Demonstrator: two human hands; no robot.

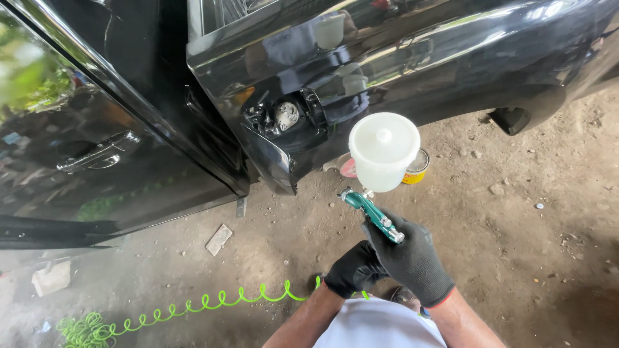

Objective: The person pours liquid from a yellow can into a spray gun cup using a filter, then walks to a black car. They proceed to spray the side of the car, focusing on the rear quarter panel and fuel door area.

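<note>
Hands point(387, 261) clasped round spray gun point(373, 216)

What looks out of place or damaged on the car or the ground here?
The black car's fuel flap hangs open, exposing the filler cap. A paper scrap and a yellow tin lie on the dirt ground. No damage shows.

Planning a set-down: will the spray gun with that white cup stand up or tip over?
Probably tips: the white cup sits high above the slim teal spray gun, so it looks top-heavy. The coiled green hose looks springy and may tug it. The gloved right hand grips it.
</note>
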